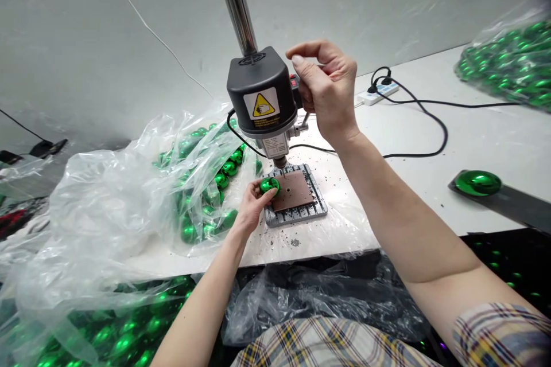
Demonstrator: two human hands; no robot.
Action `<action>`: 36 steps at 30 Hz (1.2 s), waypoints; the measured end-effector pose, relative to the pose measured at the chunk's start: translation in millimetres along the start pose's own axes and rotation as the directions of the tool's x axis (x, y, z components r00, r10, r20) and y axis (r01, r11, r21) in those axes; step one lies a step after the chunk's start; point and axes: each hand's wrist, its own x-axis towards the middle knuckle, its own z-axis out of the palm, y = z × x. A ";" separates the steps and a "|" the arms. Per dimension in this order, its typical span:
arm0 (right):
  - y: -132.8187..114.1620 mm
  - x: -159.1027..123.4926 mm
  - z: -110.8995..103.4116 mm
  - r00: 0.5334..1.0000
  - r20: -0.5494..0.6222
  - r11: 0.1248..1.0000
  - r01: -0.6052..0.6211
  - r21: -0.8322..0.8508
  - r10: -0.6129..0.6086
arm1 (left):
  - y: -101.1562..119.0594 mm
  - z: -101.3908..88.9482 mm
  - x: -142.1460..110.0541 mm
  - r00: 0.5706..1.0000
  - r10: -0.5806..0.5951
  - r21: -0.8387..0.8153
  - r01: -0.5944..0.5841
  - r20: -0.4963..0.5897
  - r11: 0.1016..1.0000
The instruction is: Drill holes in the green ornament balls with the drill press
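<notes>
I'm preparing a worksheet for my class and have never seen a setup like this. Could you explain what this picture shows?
There is no robot here: one camera on a person's head looks forward and down at their bare hands. The black machine on a metal post looks like a small bench drill. Below it, a brown board lies on a slotted metal base. The left hand holds a shiny green ball at the board's edge. The right hand is raised beside the machine; whether it grips anything is unclear. On the white table are also clear plastic with more green balls, and a power strip.
</notes>
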 end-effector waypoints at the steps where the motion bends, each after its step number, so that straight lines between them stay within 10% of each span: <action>1: -0.9 -0.2 0.3 1.000 -0.005 1.000 -0.015 -0.005 0.015 | -0.7 -0.3 2.3 1.000 0.018 0.029 -0.018 0.016 0.999; 12: -6.1 -2.9 0.4 1.000 -0.019 1.000 -0.012 -0.004 0.012 | -3.3 14.9 18.3 0.983 0.136 0.198 -0.160 0.126 0.967; 20: -21.7 -12.7 -0.2 0.995 -0.065 0.993 -0.064 0.095 0.070 | -6.2 26.7 16.4 0.908 0.368 0.513 -0.417 0.199 0.751; 36: -5.8 -48.3 -9.4 0.988 -0.056 0.984 0.140 -0.113 -0.147 | -16.3 29.6 18.3 0.942 0.296 0.387 -0.334 0.155 0.859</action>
